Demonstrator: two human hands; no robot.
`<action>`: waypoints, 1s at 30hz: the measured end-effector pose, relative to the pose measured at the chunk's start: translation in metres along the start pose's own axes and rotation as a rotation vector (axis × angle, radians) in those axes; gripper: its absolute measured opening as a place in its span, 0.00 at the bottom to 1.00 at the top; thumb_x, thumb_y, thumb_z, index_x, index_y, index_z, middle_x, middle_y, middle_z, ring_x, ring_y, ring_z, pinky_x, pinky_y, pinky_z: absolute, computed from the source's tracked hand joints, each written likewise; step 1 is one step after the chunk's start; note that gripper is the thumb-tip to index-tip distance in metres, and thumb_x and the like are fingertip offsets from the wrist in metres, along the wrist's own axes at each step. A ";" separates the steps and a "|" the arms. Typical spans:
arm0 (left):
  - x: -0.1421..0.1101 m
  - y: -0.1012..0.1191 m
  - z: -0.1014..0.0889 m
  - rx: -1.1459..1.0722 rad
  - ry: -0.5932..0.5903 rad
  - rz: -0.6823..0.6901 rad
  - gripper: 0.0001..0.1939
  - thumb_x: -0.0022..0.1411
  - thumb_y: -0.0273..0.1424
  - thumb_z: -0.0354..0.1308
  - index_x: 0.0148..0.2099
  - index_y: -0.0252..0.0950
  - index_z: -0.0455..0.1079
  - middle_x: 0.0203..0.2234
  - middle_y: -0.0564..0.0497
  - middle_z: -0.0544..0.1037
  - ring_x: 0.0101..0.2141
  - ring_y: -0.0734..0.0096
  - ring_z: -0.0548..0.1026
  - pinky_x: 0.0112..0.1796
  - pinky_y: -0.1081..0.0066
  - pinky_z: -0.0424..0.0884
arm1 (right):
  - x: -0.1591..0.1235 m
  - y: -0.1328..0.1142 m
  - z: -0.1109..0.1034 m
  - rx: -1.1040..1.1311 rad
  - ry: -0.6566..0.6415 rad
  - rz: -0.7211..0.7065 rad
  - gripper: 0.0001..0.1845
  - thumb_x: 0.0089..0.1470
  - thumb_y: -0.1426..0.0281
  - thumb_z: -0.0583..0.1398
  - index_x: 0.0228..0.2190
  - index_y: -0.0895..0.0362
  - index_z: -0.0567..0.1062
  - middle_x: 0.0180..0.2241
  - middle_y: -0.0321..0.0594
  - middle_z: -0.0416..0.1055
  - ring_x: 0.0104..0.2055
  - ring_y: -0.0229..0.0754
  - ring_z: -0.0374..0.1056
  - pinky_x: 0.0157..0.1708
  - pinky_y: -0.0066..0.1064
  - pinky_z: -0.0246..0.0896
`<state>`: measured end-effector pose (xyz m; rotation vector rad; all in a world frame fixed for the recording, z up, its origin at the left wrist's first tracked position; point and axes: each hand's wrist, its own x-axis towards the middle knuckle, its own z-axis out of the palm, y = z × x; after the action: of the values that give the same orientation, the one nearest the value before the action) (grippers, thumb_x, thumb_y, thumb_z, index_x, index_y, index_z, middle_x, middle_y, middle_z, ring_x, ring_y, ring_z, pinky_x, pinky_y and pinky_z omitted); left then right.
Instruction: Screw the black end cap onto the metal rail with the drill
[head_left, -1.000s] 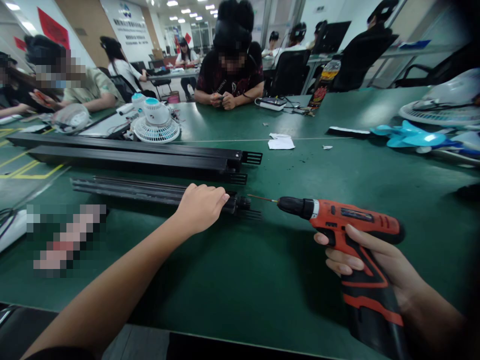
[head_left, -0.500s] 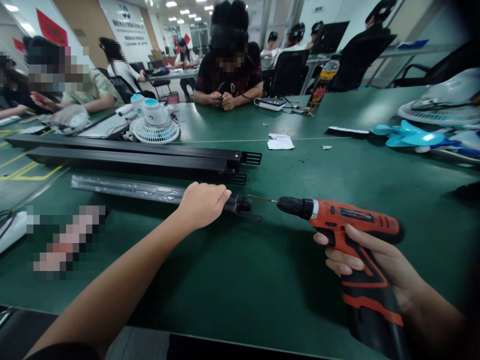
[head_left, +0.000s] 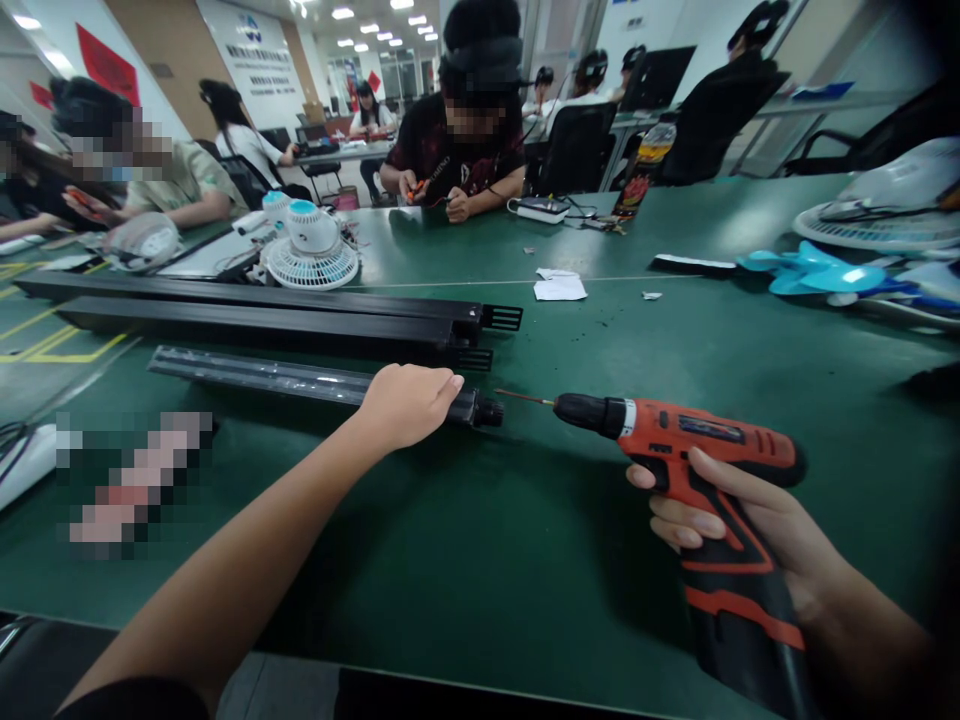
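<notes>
My left hand (head_left: 409, 405) is wrapped over the right end of a long dark bar (head_left: 262, 376) with a shiny, film-like surface. A ribbed black end piece (head_left: 491, 411) sticks out beyond my fingers. My right hand (head_left: 742, 530) grips the handle of a red and black cordless drill (head_left: 712, 440). Its long thin bit (head_left: 525, 397) points left, the tip close to the end piece; a small gap seems to lie between them. Two long black bars (head_left: 262, 320) with slotted ends lie just behind.
A white and blue fan (head_left: 311, 245) stands at the back left, and light blue fan blades (head_left: 814, 272) lie at the right. White paper (head_left: 560, 285) and a bottle (head_left: 645, 170) are farther back. A co-worker (head_left: 457, 150) sits across the green table (head_left: 465, 560).
Both my hands, the drill and the dark bar are almost where they were. Across the table, the co-worker's hands have moved apart, with an orange object in one.
</notes>
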<state>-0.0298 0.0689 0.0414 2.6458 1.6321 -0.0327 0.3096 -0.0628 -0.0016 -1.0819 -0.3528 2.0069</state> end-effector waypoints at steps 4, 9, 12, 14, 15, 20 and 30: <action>0.001 0.001 -0.001 -0.002 -0.018 -0.016 0.26 0.81 0.40 0.36 0.35 0.40 0.69 0.35 0.47 0.83 0.37 0.55 0.80 0.37 0.61 0.65 | 0.001 0.001 0.000 0.006 0.004 -0.016 0.22 0.48 0.56 0.78 0.35 0.59 0.82 0.15 0.29 0.55 0.22 0.35 0.55 0.20 0.21 0.61; 0.008 0.002 -0.002 -0.036 -0.019 -0.040 0.27 0.81 0.41 0.37 0.35 0.40 0.72 0.35 0.45 0.84 0.36 0.55 0.80 0.35 0.61 0.67 | 0.001 0.001 -0.002 0.010 0.003 -0.017 0.22 0.48 0.56 0.78 0.35 0.61 0.82 0.15 0.29 0.56 0.21 0.35 0.56 0.21 0.22 0.64; 0.014 0.002 -0.002 -0.043 -0.026 -0.048 0.28 0.80 0.41 0.37 0.37 0.39 0.74 0.36 0.44 0.85 0.35 0.55 0.79 0.35 0.61 0.68 | 0.002 0.002 -0.004 0.015 0.009 -0.024 0.22 0.49 0.56 0.77 0.36 0.61 0.82 0.15 0.29 0.56 0.22 0.36 0.57 0.22 0.22 0.64; 0.016 0.003 -0.003 -0.049 -0.042 -0.058 0.29 0.80 0.41 0.36 0.39 0.39 0.76 0.39 0.42 0.85 0.37 0.53 0.80 0.37 0.59 0.70 | 0.002 0.002 -0.005 0.017 0.012 -0.031 0.23 0.49 0.56 0.77 0.36 0.61 0.82 0.16 0.29 0.54 0.21 0.35 0.56 0.22 0.22 0.64; 0.017 0.003 -0.003 -0.052 -0.055 -0.065 0.29 0.81 0.42 0.36 0.40 0.39 0.76 0.40 0.42 0.86 0.38 0.51 0.81 0.38 0.58 0.70 | 0.002 0.002 -0.004 0.014 0.013 -0.034 0.23 0.49 0.55 0.77 0.36 0.61 0.82 0.16 0.28 0.54 0.21 0.35 0.56 0.22 0.22 0.63; 0.019 0.006 -0.005 -0.059 -0.115 -0.110 0.31 0.81 0.44 0.34 0.45 0.40 0.78 0.44 0.42 0.86 0.44 0.49 0.82 0.43 0.57 0.73 | 0.001 0.001 0.001 -0.016 0.026 -0.020 0.25 0.44 0.54 0.79 0.35 0.59 0.82 0.15 0.27 0.52 0.22 0.34 0.55 0.22 0.20 0.62; 0.015 0.001 0.002 -0.073 0.000 0.056 0.26 0.81 0.38 0.36 0.47 0.39 0.76 0.44 0.44 0.84 0.46 0.52 0.80 0.46 0.56 0.72 | 0.002 0.002 0.004 0.039 0.040 -0.015 0.24 0.42 0.55 0.80 0.33 0.58 0.82 0.15 0.27 0.53 0.21 0.34 0.53 0.20 0.22 0.62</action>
<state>-0.0224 0.0819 0.0385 2.6352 1.5276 0.0281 0.3046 -0.0618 -0.0011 -1.0905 -0.2981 1.9684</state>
